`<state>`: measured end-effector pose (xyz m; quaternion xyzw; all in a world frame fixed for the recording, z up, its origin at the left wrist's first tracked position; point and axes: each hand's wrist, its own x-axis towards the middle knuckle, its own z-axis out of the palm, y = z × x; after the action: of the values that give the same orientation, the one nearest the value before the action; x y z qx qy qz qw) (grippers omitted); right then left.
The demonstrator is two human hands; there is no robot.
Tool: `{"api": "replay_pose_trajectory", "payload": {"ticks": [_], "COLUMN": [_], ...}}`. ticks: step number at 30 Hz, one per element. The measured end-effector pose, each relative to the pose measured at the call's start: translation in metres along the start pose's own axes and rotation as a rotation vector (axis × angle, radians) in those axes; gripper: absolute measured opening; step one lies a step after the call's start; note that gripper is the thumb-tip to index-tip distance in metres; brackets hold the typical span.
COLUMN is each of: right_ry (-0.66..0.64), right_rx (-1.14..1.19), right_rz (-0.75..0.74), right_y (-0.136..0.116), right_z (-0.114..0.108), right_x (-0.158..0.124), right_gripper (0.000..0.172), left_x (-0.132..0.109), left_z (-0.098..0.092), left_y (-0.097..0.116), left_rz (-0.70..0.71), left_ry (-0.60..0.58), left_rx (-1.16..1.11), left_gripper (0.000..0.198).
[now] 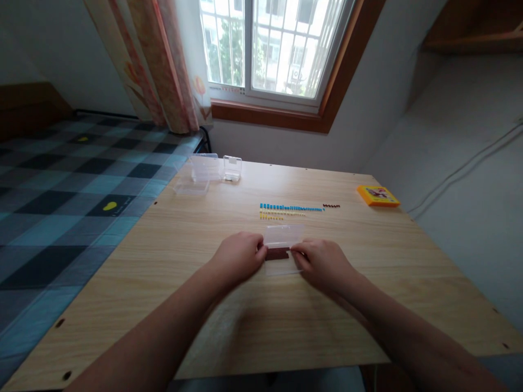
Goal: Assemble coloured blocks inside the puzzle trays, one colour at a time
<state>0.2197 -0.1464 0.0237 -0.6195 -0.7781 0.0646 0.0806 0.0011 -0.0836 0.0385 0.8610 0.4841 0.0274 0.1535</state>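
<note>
A small clear plastic case lies open on the wooden table, with a dark brown strip of small pieces in its near half. My left hand pinches the case's left end. My right hand pinches its right end. Both hands have curled fingers pressed on the case. Just beyond lie a row of small blue pieces, a row of yellow pieces and a short row of dark brown pieces.
Two more clear plastic boxes stand at the table's far left. A flat orange box lies at the far right. A bed with a checked blue cover adjoins the table's left edge. Walls close the right and far sides.
</note>
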Motion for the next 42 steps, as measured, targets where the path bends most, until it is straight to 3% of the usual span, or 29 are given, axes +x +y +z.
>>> {"api": "replay_pose_trajectory", "payload": {"ticks": [8, 12, 16, 20, 22, 25, 29, 35, 42], "right_ry": [0.004, 0.046, 0.210, 0.434, 0.461, 0.367, 0.189, 0.139, 0.128], "right_rx": [0.002, 0.048, 0.113, 0.069, -0.021, -0.155, -0.192, -0.182, -0.167], "right_rz": [-0.009, -0.048, -0.090, 0.013, 0.105, 0.257, 0.241, 0.229, 0.202], "right_y": [0.000, -0.003, 0.003, 0.040, 0.069, 0.117, 0.161, 0.174, 0.171], "right_z": [-0.001, -0.014, -0.042, -0.066, -0.070, -0.065, -0.048, -0.027, -0.021], "right_x": [0.000, -0.007, -0.011, -0.001, 0.011, 0.037, 0.074, 0.095, 0.098], "right_gripper": [0.027, 0.024, 0.025, 0.029, 0.030, 0.030, 0.026, 0.023, 0.022], "left_x": [0.001, 0.002, 0.001, -0.001, 0.000, 0.000, 0.000, 0.002, 0.001], "left_z": [0.000, -0.001, -0.007, -0.015, -0.017, -0.017, -0.016, -0.014, -0.014], "left_y": [-0.001, -0.002, -0.001, -0.002, -0.005, -0.010, -0.015, -0.020, -0.021], "left_rz": [0.000, -0.007, -0.024, -0.072, -0.090, -0.044, 0.093, 0.115, 0.132], "left_ry": [-0.010, -0.015, -0.038, -0.050, 0.023, 0.252, 0.509, 0.618, 0.658], "left_rx": [-0.017, -0.028, -0.019, -0.032, -0.052, -0.098, -0.166, -0.203, -0.194], "left_gripper": [0.031, 0.032, 0.035, 0.044, 0.046, 0.053, 0.052, 0.051, 0.050]}}
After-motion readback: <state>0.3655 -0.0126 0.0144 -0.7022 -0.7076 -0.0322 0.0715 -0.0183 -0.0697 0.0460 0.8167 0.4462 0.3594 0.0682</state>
